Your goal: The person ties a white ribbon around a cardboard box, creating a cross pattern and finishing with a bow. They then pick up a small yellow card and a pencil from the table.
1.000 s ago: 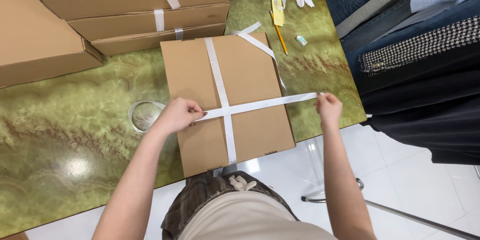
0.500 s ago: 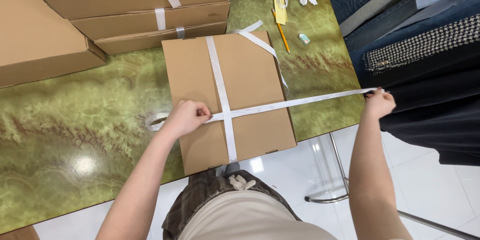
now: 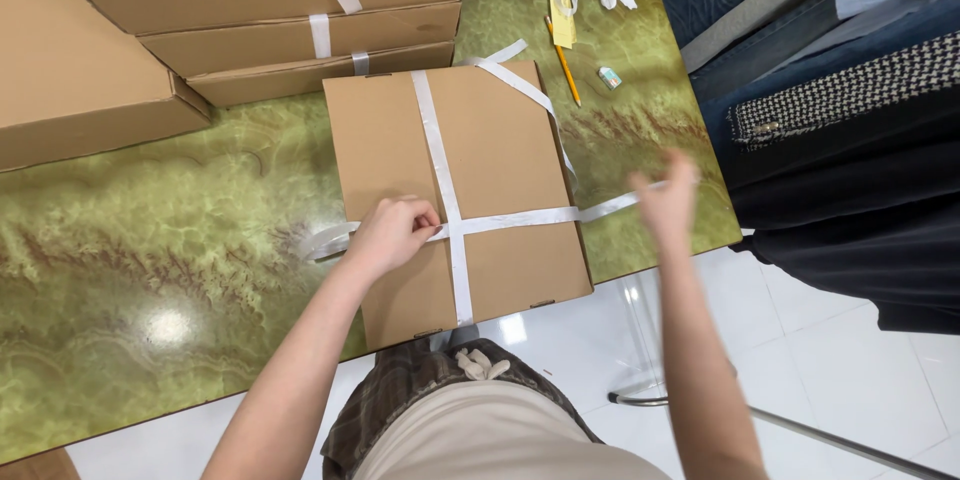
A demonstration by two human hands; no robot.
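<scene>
Left grip (image 3: pixel 392 232) closed on white strap (image 3: pixel 515 219) atop cardboard box (image 3: pixel 500 155) — right grip (image 3: pixel 665 195) blurred, state unclear.

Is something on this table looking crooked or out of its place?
Mostly tidy. One loose end of white ribbon lies diagonally over the flat cardboard box, askew to the straight cross. The left hand presses the crossing; the right hand is blurred.

I see a brown cardboard box (image 3: pixel 500 170) crossed by white tape (image 3: pixel 447 200), on a green marbled surface (image 3: pixel 150 240), beside a yellow pencil (image 3: pixel 563 65).
</scene>
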